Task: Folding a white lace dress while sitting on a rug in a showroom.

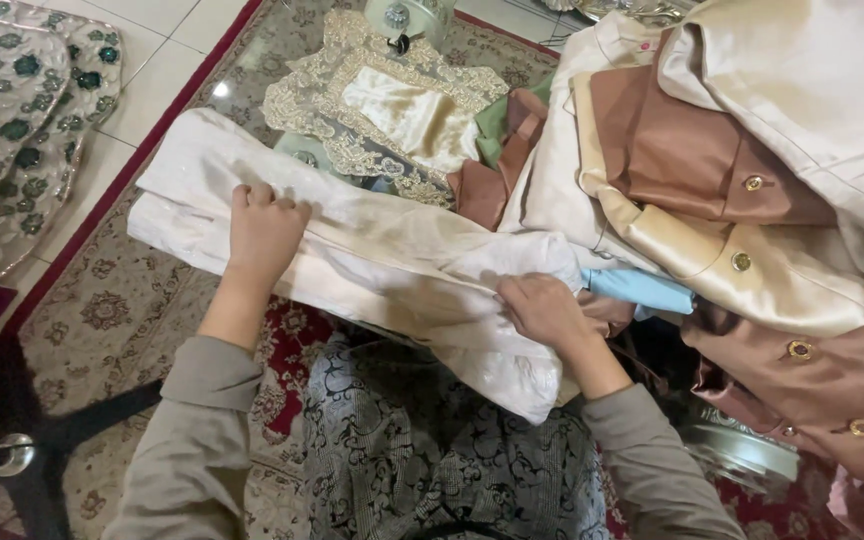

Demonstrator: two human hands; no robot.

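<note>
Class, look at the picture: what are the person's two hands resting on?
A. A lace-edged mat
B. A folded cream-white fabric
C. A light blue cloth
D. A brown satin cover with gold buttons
B: the left hand and right hand both press on the folded cream-white fabric across the lap.
</note>
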